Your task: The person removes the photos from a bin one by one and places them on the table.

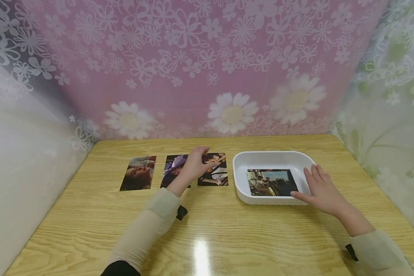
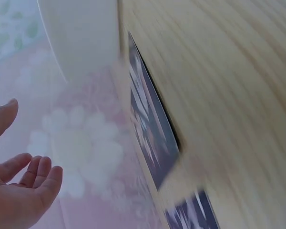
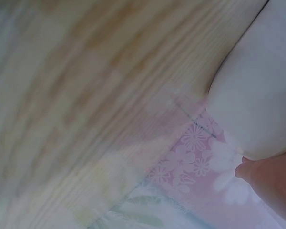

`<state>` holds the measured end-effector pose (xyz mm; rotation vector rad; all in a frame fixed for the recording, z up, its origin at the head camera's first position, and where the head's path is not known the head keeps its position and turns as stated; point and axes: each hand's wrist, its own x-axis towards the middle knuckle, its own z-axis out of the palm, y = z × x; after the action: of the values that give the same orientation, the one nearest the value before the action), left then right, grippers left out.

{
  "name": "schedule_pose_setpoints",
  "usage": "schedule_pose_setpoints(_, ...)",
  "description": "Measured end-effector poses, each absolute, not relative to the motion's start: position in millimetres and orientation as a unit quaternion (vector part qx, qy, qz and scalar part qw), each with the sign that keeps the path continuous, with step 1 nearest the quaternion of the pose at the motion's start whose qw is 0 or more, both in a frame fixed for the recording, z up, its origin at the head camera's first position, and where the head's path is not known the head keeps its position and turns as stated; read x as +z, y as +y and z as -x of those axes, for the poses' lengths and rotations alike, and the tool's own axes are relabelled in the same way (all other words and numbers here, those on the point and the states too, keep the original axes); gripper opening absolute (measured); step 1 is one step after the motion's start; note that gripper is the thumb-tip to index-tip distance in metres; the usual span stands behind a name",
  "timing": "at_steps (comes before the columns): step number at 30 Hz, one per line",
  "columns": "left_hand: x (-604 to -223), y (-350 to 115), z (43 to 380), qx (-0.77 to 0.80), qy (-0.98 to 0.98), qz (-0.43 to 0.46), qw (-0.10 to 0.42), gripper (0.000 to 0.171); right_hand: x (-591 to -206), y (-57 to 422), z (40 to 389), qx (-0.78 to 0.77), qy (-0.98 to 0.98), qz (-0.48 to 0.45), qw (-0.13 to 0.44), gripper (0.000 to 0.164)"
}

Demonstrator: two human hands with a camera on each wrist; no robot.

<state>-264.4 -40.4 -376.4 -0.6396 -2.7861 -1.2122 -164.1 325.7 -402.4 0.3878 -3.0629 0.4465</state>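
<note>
My left hand (image 1: 193, 166) is over two photo prints with its fingers loosely bent; nothing shows between thumb and fingers in the left wrist view. Under it, the middle print (image 1: 170, 172) is partly covered, while the right-hand print (image 1: 215, 178) shows figures in dark and white clothing. Further left, another print (image 1: 138, 176) shows a head. A white plastic tray (image 1: 262, 200) stands to the right, with a landscape-format photo (image 1: 270, 183) lying inside. My right hand (image 1: 324, 191) rests at the tray's right end, fingers extended along the rim and thumb over the front corner.
The wood-grain table (image 1: 234, 234) runs back to a pink flowered curtain (image 1: 179, 88). Pale flowered cloth (image 1: 393, 126) hangs along the right side, and a whitish one (image 1: 27, 153) along the left.
</note>
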Motion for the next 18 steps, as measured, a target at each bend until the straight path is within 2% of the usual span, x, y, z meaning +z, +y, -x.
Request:
schedule_pose_setpoints(13, -384, 41, 254, -0.481, -0.833, 0.273, -0.033, 0.06, -400, 324, 163, 0.144, -0.982, -0.125, 0.014, 0.095)
schedule_pose_setpoints(18, -389, 65, 253, -0.487, -0.822, 0.294, -0.034, 0.061, -400, 324, 162, 0.145, -0.981, -0.124, 0.015, 0.095)
